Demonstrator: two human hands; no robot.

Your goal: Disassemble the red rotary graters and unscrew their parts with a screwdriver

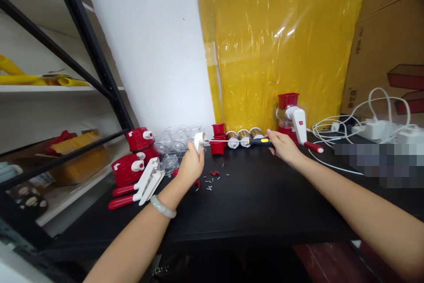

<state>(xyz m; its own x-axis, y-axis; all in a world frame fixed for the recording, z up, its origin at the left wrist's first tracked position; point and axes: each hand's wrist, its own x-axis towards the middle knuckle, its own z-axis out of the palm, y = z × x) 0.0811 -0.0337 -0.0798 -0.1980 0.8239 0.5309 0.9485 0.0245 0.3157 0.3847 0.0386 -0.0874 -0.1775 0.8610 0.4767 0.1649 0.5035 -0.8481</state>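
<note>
My left hand (pixel 192 163) is closed around a white plastic part (pixel 199 141) with a round end, held above the black table; my fingers hide the rest of it. From the right, my right hand (pixel 282 145) grips a screwdriver (pixel 260 141) by its black and yellow handle. Its long metal shaft lies level, the tip at the round end of the white part. Under the hands, small screws (pixel 209 188) and little red plastic pieces (pixel 214 173) are scattered on the table (pixel 251 212).
At left lie red housings (pixel 127 169), white crank handles (pixel 150 181) with red grips and clear plastic parts (pixel 178 145). Metal drums (pixel 244 138) and red parts (pixel 217 145) stand behind. An assembled rotary grater (pixel 287 113), white cables (pixel 326 124) and a shelf rack (pixel 76 27) flank the table.
</note>
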